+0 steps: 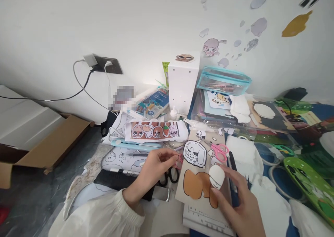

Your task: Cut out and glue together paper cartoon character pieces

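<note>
My left hand hovers over the desk with its fingertips pinched together near small pink-handled scissors; what it pinches is too small to make out. My right hand holds a small white rounded paper cut-out between thumb and fingers. Below it lies a card bearing an orange cut-out shape. A black-and-white dog-face cut-out lies just beyond. Black-handled scissors rest beside my left hand.
Pink scissors, a printed strip of cartoon faces, a white box, a blue pencil case, green trays at right, a cardboard box at left, and cables to a wall socket.
</note>
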